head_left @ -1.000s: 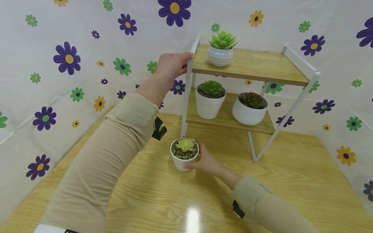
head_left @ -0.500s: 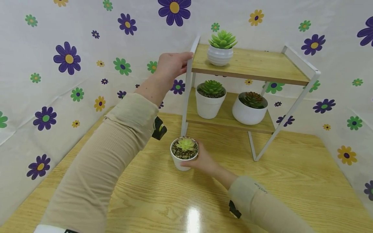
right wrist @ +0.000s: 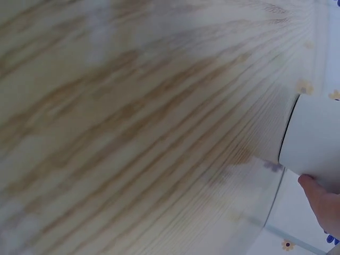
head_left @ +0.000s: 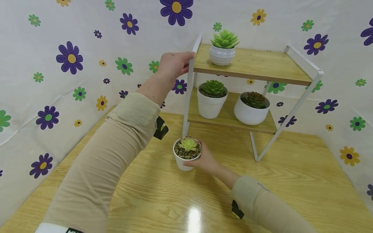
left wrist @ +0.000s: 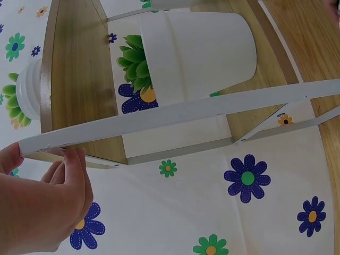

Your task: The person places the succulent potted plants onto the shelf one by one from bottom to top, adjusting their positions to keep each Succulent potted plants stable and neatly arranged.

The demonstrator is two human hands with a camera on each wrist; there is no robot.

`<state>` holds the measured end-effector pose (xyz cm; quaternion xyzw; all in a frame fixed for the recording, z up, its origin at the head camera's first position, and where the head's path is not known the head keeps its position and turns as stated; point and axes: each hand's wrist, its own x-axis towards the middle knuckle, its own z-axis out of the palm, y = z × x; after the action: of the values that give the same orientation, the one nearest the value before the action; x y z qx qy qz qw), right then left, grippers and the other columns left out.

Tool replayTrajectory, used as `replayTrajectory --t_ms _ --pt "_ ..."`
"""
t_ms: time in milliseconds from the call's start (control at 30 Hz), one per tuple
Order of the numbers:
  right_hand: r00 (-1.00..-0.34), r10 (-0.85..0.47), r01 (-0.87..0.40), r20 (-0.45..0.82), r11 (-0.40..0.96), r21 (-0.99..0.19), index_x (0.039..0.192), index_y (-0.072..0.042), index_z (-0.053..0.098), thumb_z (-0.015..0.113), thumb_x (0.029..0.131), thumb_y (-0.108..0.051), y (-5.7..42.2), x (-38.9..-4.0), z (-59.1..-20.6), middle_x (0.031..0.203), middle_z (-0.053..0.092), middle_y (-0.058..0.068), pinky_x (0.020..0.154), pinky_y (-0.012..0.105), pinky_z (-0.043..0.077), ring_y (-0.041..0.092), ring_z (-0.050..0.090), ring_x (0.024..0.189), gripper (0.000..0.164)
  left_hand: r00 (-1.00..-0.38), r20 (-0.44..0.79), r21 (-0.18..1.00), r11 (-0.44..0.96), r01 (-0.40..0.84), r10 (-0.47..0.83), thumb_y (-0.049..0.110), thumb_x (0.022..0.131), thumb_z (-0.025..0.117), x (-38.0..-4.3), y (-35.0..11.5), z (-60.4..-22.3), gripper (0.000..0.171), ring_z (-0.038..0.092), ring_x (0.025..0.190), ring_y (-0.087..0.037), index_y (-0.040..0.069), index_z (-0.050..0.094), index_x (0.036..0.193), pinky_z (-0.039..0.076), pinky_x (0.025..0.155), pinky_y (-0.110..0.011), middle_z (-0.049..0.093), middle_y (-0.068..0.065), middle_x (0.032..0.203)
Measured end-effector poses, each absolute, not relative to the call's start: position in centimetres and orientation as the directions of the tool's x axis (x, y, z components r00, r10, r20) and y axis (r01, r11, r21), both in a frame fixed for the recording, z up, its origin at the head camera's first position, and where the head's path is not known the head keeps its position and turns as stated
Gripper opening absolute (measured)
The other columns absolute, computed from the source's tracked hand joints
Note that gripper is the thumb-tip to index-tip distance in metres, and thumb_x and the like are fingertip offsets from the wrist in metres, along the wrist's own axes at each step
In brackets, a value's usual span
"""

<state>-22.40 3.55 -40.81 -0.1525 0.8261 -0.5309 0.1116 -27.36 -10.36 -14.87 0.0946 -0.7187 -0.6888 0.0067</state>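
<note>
At the upper left corner of a two-tier plant stand, my left hand pinches the white metal frame. The left wrist view shows that hand's thumb and fingers on either side of the frame bar. My right hand grips a small potted succulent from its right side, thumb across the front of the white pot. The pot is upright, close by the stand's front left leg. In the right wrist view the white pot has its base at the table surface, with the thumb against its side.
A light green succulent in a ribbed white pot stands on the top tier. On the lower tier are a green succulent in a tapered pot and a reddish one in a round bowl. Flower-printed cloth hangs behind the wooden table.
The whole head view has shifted slightly, so everything appears a little further right. Both hands keep their holds, and the potted succulent stays beside the stand's leg.
</note>
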Motion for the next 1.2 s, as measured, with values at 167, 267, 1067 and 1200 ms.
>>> replayTrajectory --t_ms 167,267,1067,1200 --pt "-0.931 -0.363 -0.123 -0.029 0.387 -0.914 0.141 0.004 0.025 0.082 0.07 -0.015 4.4 -22.3 -40.4 0.138 0.042 0.023 0.107 0.049 0.038 0.036 0.044 0.127 0.093 -0.981 -0.119 0.991 0.037 -0.126 -0.153 0.03 0.091 0.061 -27.4 -10.3 -14.8 0.038 0.058 0.114 -0.008 0.012 0.058 0.125 0.041 0.105 -0.02 0.059 0.002 0.127" --pt "-0.936 -0.351 -0.136 -0.021 0.415 -0.9 0.14 0.005 0.026 0.082 0.07 -0.017 5.1 -22.2 -40.1 0.137 0.043 0.024 0.107 0.05 0.039 0.038 0.044 0.126 0.092 -0.98 -0.125 0.99 0.038 -0.132 -0.155 0.03 0.091 0.062 -27.4 -10.2 -14.8 0.038 0.058 0.114 -0.008 0.013 0.058 0.124 0.04 0.106 -0.02 0.059 0.003 0.127" --pt "-0.947 -0.322 -0.2 0.021 0.533 -0.822 0.139 0.005 0.025 0.082 0.071 -0.026 13.1 -21.1 -35.3 0.136 0.041 0.025 0.105 0.053 0.039 0.041 0.042 0.126 0.093 -0.984 -0.101 0.994 0.033 -0.107 -0.148 0.029 0.092 0.06 -27.3 -10.2 -14.8 0.039 0.057 0.115 -0.008 0.011 0.057 0.126 0.042 0.103 -0.019 0.058 0.001 0.128" --pt "-0.951 -0.305 -0.215 0.048 0.541 -0.813 0.138 0.007 0.027 0.081 0.072 -0.022 14.3 -20.7 -34.0 0.135 0.041 0.027 0.105 0.054 0.038 0.042 0.042 0.126 0.09 -0.984 -0.098 0.994 0.03 -0.103 -0.148 0.028 0.092 0.06 -27.3 -10.1 -14.9 0.039 0.058 0.115 -0.009 0.011 0.056 0.127 0.043 0.102 -0.019 0.058 0.0 0.128"
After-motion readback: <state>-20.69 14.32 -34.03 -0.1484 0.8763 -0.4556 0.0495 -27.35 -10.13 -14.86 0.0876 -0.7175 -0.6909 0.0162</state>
